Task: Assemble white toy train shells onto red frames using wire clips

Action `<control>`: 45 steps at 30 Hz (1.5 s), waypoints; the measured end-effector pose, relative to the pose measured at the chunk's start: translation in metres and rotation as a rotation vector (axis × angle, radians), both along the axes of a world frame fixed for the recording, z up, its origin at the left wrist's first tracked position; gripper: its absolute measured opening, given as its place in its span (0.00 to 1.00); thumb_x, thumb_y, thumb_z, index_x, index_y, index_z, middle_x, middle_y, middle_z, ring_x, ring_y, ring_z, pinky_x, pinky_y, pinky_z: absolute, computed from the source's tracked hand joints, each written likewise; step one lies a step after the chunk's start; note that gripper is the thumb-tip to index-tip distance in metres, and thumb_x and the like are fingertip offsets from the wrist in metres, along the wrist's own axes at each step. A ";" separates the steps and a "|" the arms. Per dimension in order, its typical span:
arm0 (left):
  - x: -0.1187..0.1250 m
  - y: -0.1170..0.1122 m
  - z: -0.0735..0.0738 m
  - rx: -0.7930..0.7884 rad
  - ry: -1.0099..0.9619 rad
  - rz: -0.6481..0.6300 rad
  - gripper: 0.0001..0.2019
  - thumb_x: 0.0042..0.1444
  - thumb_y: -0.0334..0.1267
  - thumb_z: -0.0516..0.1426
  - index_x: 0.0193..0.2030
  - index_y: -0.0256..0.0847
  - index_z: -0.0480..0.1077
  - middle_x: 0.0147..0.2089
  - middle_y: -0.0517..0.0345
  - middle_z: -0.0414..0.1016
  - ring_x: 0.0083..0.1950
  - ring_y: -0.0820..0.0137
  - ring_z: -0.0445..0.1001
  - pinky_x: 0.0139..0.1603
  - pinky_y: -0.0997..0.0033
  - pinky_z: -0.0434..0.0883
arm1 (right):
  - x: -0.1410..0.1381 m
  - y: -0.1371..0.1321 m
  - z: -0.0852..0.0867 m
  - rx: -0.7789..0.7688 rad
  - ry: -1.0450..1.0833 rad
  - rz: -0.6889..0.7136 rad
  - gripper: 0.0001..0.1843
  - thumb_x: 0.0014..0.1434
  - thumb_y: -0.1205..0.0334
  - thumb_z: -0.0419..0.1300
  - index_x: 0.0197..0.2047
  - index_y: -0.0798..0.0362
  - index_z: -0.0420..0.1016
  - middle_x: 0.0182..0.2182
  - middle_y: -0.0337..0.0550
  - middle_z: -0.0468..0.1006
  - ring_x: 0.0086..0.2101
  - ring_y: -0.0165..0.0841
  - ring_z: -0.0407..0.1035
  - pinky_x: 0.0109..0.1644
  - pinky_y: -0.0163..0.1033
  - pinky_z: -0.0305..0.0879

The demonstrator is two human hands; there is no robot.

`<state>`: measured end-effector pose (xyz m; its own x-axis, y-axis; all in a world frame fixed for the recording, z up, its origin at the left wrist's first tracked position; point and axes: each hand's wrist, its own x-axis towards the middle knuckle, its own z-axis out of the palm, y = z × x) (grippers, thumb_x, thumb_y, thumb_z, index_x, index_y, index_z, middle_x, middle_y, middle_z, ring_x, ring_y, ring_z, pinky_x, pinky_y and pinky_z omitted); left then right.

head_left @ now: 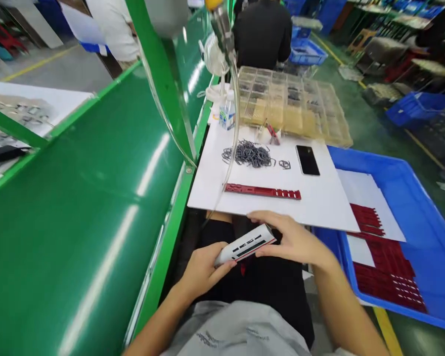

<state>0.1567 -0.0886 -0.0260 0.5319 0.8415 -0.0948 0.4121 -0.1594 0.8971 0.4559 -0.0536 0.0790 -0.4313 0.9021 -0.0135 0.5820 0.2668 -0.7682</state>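
Note:
Over my lap I hold a white slotted casing (246, 244), a long hollow piece with dark openings and a thin red line along its side. My left hand (203, 269) grips its lower left end, thumb along the near edge. My right hand (291, 240) curves round the other end, the thumb at its lower edge and the fingers behind it. On the white table ahead lies a dark red slotted strip (263, 191). Beyond it are a pile of dark grey bent pieces (250, 153) and a black-screened phone (307, 160).
A blue bin (393, 173) on the right holds several red strips (383, 257) and white sheets. A clear compartment box (292, 99), a bottle (228, 111) and red-handled pliers (272, 134) stand farther back. The green conveyor (96, 198) runs along the left; a tool hangs overhead (222, 29).

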 end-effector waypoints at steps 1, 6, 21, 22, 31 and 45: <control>0.002 0.001 -0.001 -0.006 0.040 -0.029 0.21 0.73 0.57 0.64 0.60 0.43 0.82 0.51 0.46 0.89 0.48 0.52 0.86 0.50 0.60 0.76 | 0.009 -0.020 -0.020 -0.090 0.017 -0.069 0.35 0.65 0.33 0.75 0.64 0.50 0.83 0.55 0.52 0.89 0.54 0.47 0.84 0.65 0.52 0.79; 0.013 0.002 0.001 -0.028 0.267 -0.235 0.21 0.71 0.48 0.67 0.67 0.46 0.78 0.61 0.48 0.88 0.57 0.48 0.87 0.57 0.56 0.79 | 0.055 -0.082 -0.073 -0.150 0.300 -0.425 0.27 0.59 0.37 0.80 0.49 0.50 0.87 0.36 0.42 0.88 0.33 0.37 0.80 0.38 0.38 0.78; 0.068 0.129 0.092 0.849 0.763 -0.313 0.25 0.81 0.35 0.48 0.77 0.27 0.66 0.64 0.29 0.81 0.61 0.41 0.83 0.60 0.43 0.83 | 0.170 0.016 -0.054 0.326 0.220 -0.525 0.25 0.58 0.44 0.81 0.54 0.47 0.90 0.52 0.46 0.90 0.54 0.51 0.83 0.64 0.56 0.79; 0.079 0.139 0.094 0.853 0.836 -0.303 0.25 0.79 0.33 0.48 0.78 0.26 0.65 0.64 0.28 0.81 0.61 0.40 0.83 0.58 0.43 0.83 | 0.173 0.028 -0.056 0.336 0.206 -0.526 0.24 0.59 0.45 0.80 0.54 0.47 0.90 0.53 0.46 0.90 0.54 0.51 0.83 0.63 0.56 0.79; 0.100 0.167 0.099 0.802 1.031 -0.290 0.23 0.73 0.28 0.49 0.70 0.28 0.73 0.61 0.29 0.84 0.62 0.36 0.82 0.59 0.41 0.80 | 0.172 0.053 -0.073 0.304 0.204 -0.498 0.23 0.60 0.49 0.78 0.55 0.48 0.91 0.53 0.47 0.91 0.54 0.53 0.83 0.61 0.57 0.80; 0.067 0.171 0.066 0.959 1.007 -0.239 0.22 0.77 0.33 0.49 0.67 0.24 0.76 0.58 0.29 0.88 0.57 0.40 0.86 0.78 0.38 0.66 | 0.179 0.057 -0.092 0.209 0.205 -0.473 0.24 0.61 0.49 0.75 0.57 0.49 0.90 0.55 0.47 0.91 0.51 0.51 0.83 0.61 0.57 0.80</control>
